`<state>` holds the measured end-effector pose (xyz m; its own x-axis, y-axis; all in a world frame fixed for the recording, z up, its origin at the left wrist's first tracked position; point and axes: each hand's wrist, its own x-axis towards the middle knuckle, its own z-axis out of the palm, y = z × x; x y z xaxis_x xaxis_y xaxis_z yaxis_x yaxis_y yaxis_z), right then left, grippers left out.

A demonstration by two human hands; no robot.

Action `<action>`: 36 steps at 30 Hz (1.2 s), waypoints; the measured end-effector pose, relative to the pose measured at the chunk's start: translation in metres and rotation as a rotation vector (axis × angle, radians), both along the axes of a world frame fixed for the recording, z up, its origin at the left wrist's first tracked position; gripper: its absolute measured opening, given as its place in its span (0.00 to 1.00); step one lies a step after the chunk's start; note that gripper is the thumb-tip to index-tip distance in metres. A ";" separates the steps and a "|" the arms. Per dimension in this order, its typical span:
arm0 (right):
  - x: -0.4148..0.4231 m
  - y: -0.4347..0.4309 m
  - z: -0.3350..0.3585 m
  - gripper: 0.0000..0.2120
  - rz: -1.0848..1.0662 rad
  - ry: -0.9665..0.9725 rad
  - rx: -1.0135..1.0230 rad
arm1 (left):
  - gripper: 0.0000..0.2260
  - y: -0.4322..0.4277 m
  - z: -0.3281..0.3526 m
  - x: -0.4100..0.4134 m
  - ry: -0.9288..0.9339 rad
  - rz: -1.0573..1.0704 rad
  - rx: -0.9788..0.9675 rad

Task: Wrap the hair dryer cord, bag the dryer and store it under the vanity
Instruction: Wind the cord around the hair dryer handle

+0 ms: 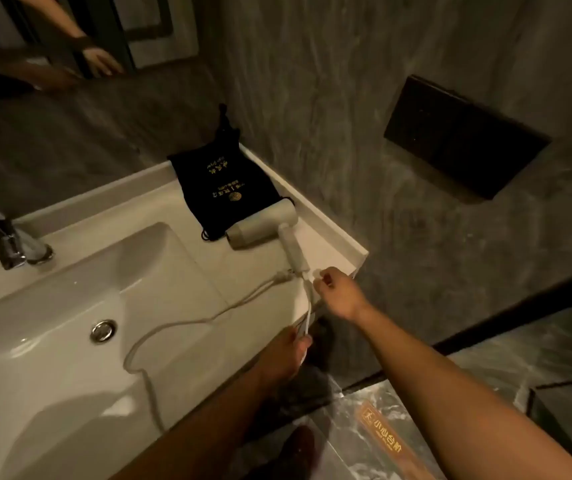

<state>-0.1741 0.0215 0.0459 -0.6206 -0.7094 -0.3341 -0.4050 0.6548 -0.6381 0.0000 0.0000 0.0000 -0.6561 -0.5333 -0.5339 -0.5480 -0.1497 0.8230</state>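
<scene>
My left hand [289, 355] and right hand [338, 292] each pinch the cord [187, 322] in closed fingers below the dryer [263, 223] on the worktop [326, 233]

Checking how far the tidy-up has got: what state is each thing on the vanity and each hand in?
hair dryer: lying on its side on the counter, not bagged.
cord: unwrapped, trailing loose into the sink.
black bag: flat on the counter, empty-looking, nothing inside it.
left hand: pinching the cord at the counter edge.
right hand: closed on the cord near the handle's end.
faucet: no water running.
sink drain: cannot tell if shut.
</scene>
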 end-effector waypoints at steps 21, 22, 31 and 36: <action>-0.044 -0.085 -0.020 0.19 -0.151 -0.628 0.017 | 0.12 -0.028 0.007 -0.030 0.072 0.364 0.252; -0.041 -0.083 -0.016 0.16 -0.255 -0.831 -0.052 | 0.12 -0.033 0.009 -0.028 0.087 0.347 0.229; -0.004 -0.031 0.011 0.12 -0.511 -0.928 -0.401 | 0.10 -0.070 0.053 0.000 0.102 -0.090 0.064; 0.021 0.022 0.061 0.11 -0.526 -0.716 -0.498 | 0.10 -0.091 0.098 0.025 0.110 -0.583 -0.270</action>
